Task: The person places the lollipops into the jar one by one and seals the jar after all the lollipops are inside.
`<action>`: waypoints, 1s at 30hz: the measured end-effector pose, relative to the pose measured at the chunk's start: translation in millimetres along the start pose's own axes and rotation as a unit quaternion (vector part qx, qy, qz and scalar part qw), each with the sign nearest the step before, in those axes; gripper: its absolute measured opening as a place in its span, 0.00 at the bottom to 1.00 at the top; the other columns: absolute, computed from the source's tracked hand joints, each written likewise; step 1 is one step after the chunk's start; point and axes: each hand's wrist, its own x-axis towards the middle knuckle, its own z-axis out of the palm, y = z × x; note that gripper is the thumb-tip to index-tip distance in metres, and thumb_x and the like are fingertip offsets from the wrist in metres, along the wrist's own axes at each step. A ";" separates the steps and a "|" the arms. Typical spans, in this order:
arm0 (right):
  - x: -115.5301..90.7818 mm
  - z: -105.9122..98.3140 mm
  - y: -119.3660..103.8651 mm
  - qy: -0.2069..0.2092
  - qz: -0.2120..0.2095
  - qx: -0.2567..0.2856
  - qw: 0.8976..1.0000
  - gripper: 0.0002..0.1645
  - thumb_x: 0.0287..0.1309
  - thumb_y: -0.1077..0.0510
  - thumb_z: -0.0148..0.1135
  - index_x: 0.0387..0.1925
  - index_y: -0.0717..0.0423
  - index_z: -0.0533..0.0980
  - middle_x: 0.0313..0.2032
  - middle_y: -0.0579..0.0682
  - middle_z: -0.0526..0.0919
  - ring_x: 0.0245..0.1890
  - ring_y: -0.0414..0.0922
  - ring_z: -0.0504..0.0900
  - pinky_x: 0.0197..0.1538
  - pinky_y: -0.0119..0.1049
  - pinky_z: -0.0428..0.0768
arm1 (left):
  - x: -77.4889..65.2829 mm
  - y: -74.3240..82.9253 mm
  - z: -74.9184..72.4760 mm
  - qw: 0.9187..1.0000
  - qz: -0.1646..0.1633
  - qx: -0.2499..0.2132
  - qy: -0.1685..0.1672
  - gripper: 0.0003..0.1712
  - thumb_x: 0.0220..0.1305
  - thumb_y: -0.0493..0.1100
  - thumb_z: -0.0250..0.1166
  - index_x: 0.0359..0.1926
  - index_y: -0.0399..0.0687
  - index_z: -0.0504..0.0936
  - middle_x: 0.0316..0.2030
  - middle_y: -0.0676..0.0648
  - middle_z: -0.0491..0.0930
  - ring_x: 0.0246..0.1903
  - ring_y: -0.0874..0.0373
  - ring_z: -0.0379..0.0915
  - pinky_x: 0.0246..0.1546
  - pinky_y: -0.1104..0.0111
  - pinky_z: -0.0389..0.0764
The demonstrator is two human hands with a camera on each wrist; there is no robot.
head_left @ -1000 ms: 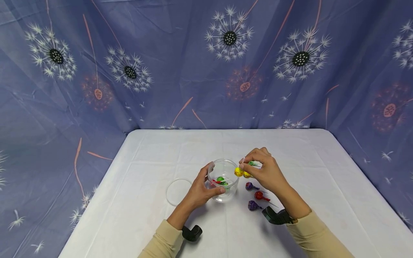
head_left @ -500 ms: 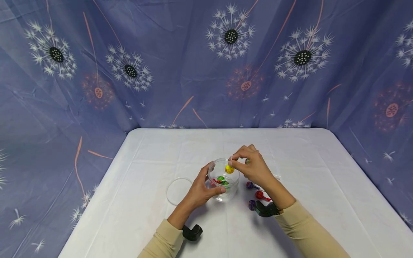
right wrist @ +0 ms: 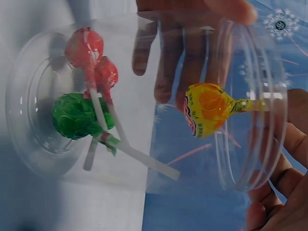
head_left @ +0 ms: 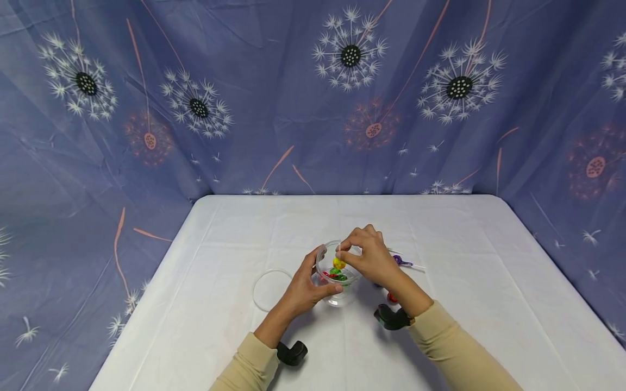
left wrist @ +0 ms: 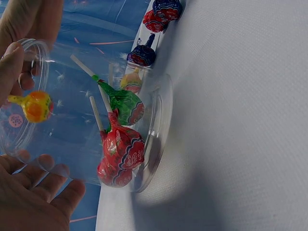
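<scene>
Head view: left hand [head_left: 307, 287] wraps its grip round the jar [head_left: 337, 300]; right hand [head_left: 368, 255] pinches the yellow lollipop [head_left: 339, 263], purple lollipop [head_left: 397, 260] down on the counter [head_left: 230, 233]. Left wrist: red lollipops [left wrist: 124, 147], green lollipop [left wrist: 127, 106] low inside. Right wrist: yellow one dangling inside the jar.

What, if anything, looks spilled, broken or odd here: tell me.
Nothing stands out: the left hand holds the jar upright, lollipops inside it show no torn wrappers, and what looks like a lid lies flat on the table.
</scene>
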 end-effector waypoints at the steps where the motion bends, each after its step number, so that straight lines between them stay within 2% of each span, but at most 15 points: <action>1: 0.1 0.6 -0.2 -0.005 0.002 -0.007 1.000 0.03 0.48 0.56 0.70 0.24 0.46 0.82 0.28 0.40 0.78 0.35 0.41 0.66 0.42 0.38 0.58 | -0.1 -0.9 0.1 1.000 0.001 0.000 0.000 0.52 0.50 0.52 0.73 0.71 0.58 0.52 0.69 0.45 0.58 0.66 0.44 0.59 0.67 0.49 0.61; 7: 0.0 3.4 0.4 -0.011 -0.007 -0.046 0.999 0.03 0.48 0.55 0.71 0.25 0.45 0.82 0.29 0.41 0.78 0.34 0.40 0.65 0.42 0.38 0.58 | -0.1 -1.3 0.4 1.000 0.005 0.000 0.001 0.54 0.49 0.55 0.73 0.71 0.57 0.52 0.69 0.44 0.58 0.67 0.44 0.57 0.69 0.50 0.60; 17: 1.2 7.3 3.4 0.002 -0.015 -0.082 0.997 0.02 0.48 0.55 0.71 0.27 0.47 0.84 0.28 0.42 0.79 0.34 0.42 0.66 0.39 0.36 0.58 | 0.0 -1.8 1.2 1.000 0.002 0.009 0.004 0.54 0.48 0.55 0.73 0.71 0.56 0.52 0.70 0.48 0.57 0.68 0.44 0.56 0.68 0.50 0.61; 24: 0.3 1.3 0.8 0.005 -0.009 -0.078 0.997 0.04 0.49 0.54 0.71 0.29 0.47 0.85 0.29 0.43 0.78 0.35 0.43 0.67 0.41 0.38 0.59 | -0.5 -1.0 1.3 1.000 -0.002 0.009 0.003 0.53 0.49 0.55 0.72 0.71 0.59 0.52 0.70 0.49 0.56 0.68 0.43 0.56 0.68 0.49 0.60; 30: -4.8 -13.6 -1.0 0.024 -0.009 -0.057 0.998 0.04 0.49 0.55 0.70 0.31 0.47 0.84 0.28 0.43 0.78 0.35 0.42 0.65 0.43 0.39 0.59 | -1.0 0.6 1.2 1.000 -0.001 0.008 0.007 0.53 0.49 0.55 0.73 0.71 0.59 0.52 0.69 0.48 0.57 0.68 0.44 0.56 0.68 0.49 0.59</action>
